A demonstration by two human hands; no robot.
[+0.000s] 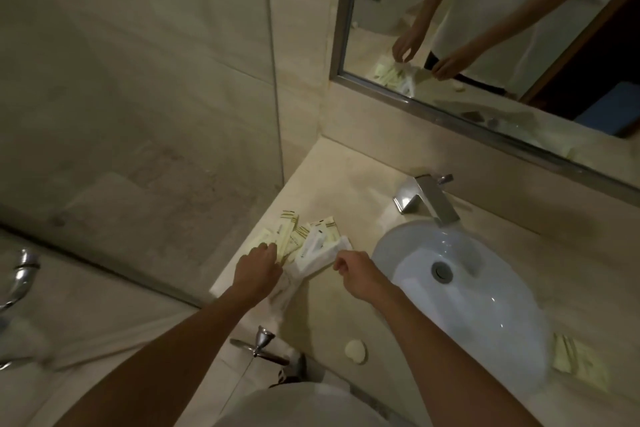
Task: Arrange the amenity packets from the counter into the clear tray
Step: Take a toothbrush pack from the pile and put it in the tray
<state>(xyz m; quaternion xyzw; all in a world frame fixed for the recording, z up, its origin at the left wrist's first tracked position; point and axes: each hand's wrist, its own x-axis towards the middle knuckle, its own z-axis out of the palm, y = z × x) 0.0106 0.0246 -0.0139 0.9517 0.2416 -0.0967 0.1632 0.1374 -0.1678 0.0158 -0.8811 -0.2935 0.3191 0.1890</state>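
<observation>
A pile of amenity packets [298, 239], pale yellow and white, lies on the beige counter [332, 184] left of the sink. My left hand [258, 269] rests on the pile's near-left side, fingers closed over the yellow packets. My right hand [351, 270] hovers just right of the pile with fingers curled together beside the edge of a long white packet [313, 253]; nothing shows between them. A pale flat edge [217, 288] under my left wrist may be the clear tray, but I cannot tell. More yellow packets [581, 362] lie right of the sink.
A white oval sink [485, 315] with a chrome faucet [429, 199] fills the counter's middle. A round soap [356, 352] sits near the front edge. A chrome towel bar [258, 347] juts below. The glass shower panel [138, 149] stands left, the mirror [485, 28] behind.
</observation>
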